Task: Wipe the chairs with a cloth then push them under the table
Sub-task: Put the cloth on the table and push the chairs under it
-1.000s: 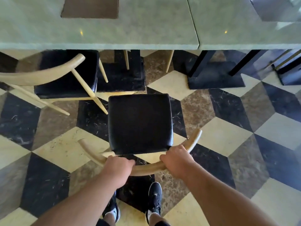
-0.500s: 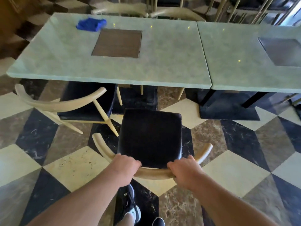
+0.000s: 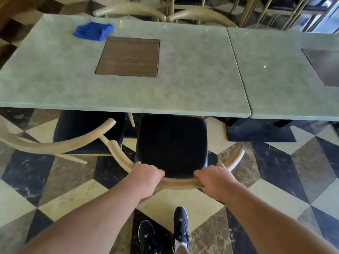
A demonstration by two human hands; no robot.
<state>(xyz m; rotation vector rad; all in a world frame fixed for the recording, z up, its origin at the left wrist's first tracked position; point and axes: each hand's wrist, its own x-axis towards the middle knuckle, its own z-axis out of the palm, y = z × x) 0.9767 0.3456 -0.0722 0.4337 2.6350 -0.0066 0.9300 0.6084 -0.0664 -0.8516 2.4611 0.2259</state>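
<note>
While the table (image 3: 183, 85) edge covers only the front of the chair (image 3: 171, 145) seat, a skewed push could knock its backrest into the neighbouring chair (image 3: 55, 145) just left. Left hand (image 3: 146, 177) and right hand (image 3: 215, 178) clench the backrest. Cloth (image 3: 93, 31) lies on the table's far-left corner. No containers visible.

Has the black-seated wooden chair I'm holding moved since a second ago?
Yes. The black-seated wooden chair went forward toward the grey-green table; its seat's front edge now reaches the table's near edge.
</note>
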